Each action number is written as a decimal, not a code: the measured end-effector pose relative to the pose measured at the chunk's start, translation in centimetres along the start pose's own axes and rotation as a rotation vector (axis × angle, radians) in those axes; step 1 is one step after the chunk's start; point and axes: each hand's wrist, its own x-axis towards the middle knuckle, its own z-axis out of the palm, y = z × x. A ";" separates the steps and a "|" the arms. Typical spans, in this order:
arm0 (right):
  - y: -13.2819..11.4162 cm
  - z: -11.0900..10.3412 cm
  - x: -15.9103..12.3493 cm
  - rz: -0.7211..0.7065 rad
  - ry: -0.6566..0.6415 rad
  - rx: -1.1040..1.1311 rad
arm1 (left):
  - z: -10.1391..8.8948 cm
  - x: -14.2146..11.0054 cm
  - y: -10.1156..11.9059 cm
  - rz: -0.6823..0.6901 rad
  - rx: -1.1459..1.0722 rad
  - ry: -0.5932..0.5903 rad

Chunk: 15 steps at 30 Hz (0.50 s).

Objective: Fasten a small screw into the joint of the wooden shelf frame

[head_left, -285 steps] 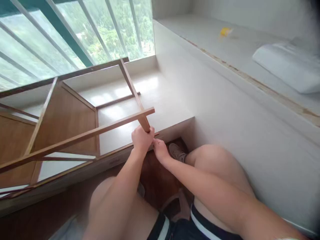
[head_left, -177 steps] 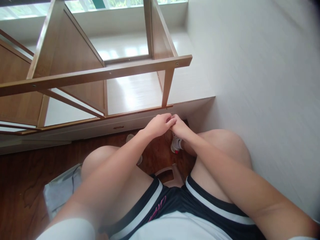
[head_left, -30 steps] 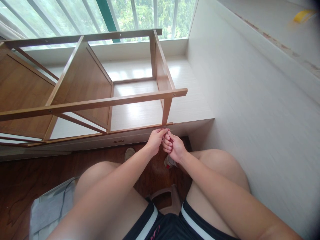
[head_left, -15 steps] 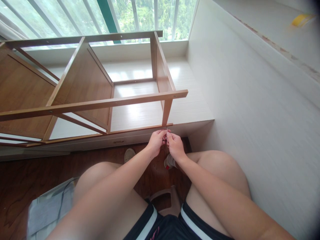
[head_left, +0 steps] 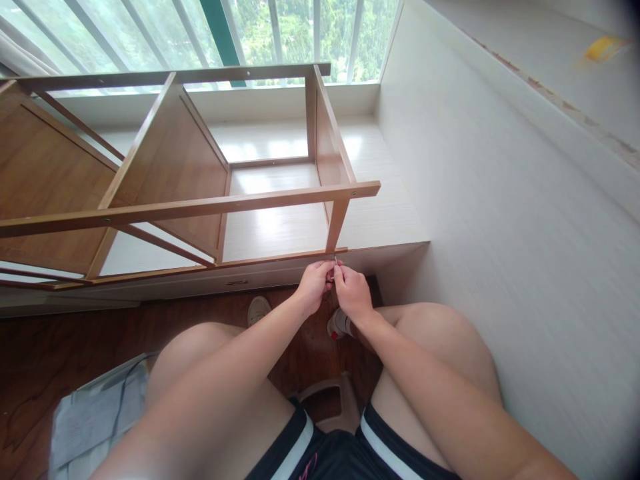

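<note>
A wooden shelf frame (head_left: 200,207) lies on its side on a white raised platform (head_left: 380,220) under the window. Both hands meet at the frame's near right corner, just below the short upright post (head_left: 336,223). My left hand (head_left: 313,285) is curled, its fingertips pinched at a small metal piece (head_left: 334,261) that sticks up by the post's foot. My right hand (head_left: 353,292) is also closed, its fingers pinched on the same small metal piece. What the piece is stays too small to tell.
I sit on a low stool (head_left: 330,400) with my knees apart over a dark wood floor. A white wall panel (head_left: 500,200) runs along the right. A plastic bag with paper (head_left: 95,413) lies at the lower left. Window bars (head_left: 270,33) are behind the frame.
Over the last second both hands stayed at the corner; my right hand rose slightly and closed in on the left. Several seconds earlier the left hand gripped the frame's post itself.
</note>
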 end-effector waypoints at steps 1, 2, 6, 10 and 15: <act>0.0 0.0 0.0 -0.003 0.000 -0.048 | 0.0 0.0 0.0 -0.006 -0.003 0.001; 0.0 -0.1 0.0 -0.005 0.002 -0.094 | 0.0 0.0 0.0 -0.011 -0.006 0.002; 0.0 -0.1 -0.1 -0.006 0.013 -0.227 | 0.1 0.0 0.0 -0.012 -0.018 -0.009; 0.0 -0.2 -0.1 -0.010 0.021 -0.293 | 0.0 0.1 -0.2 -0.002 -0.034 -0.018; 0.1 -0.3 0.1 -0.050 0.045 -0.343 | 0.0 0.1 -0.2 0.005 -0.049 -0.029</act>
